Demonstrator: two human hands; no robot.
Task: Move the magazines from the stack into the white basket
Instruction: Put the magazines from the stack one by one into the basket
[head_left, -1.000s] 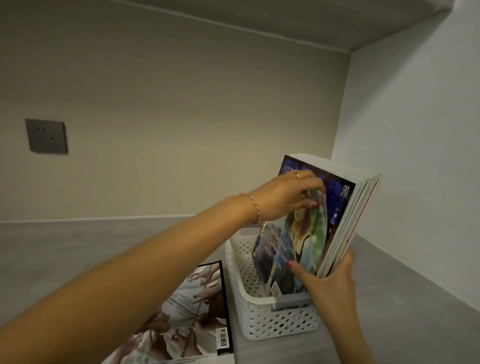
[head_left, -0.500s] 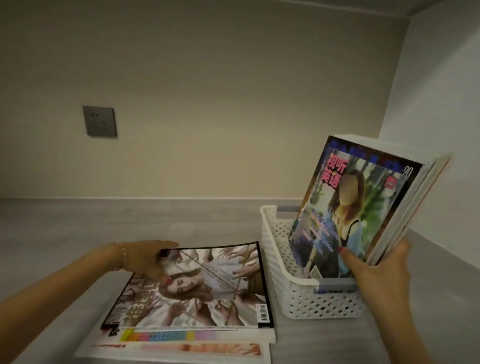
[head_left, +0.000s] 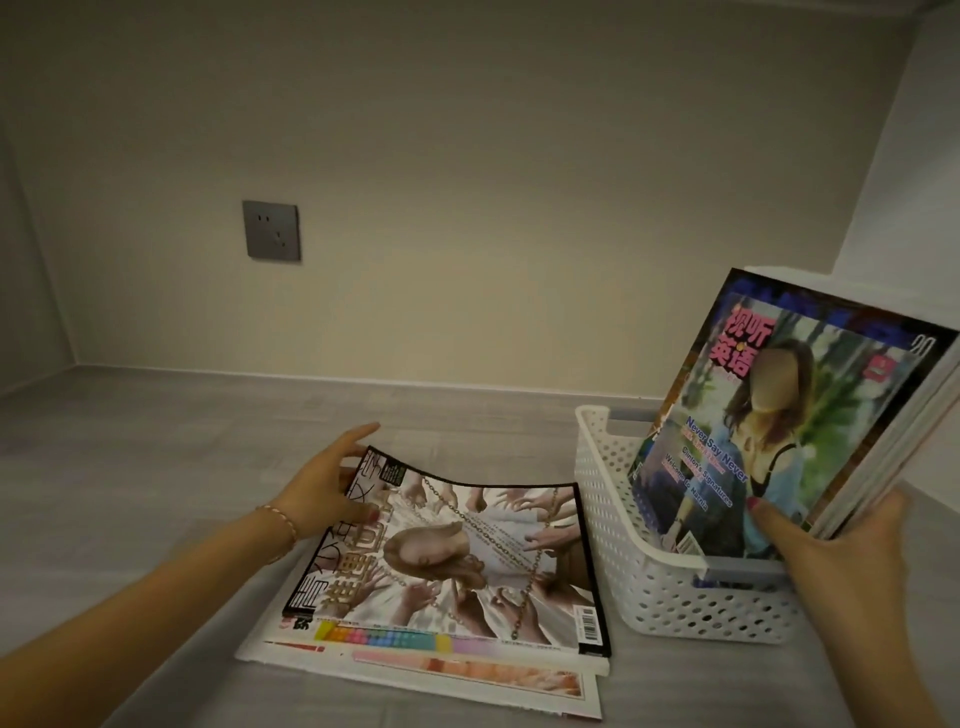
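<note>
The top magazine (head_left: 457, 556) lay on the stack (head_left: 415, 670) at lower centre of the frame, its far left corner curling up under the left hand (head_left: 324, 486), thumb on the cover. It looked light, glossy and floppy, best pinched along the spine. At right, the right hand (head_left: 852, 545) clasped upright magazines (head_left: 800, 431) standing in the white basket (head_left: 670, 587).
</note>
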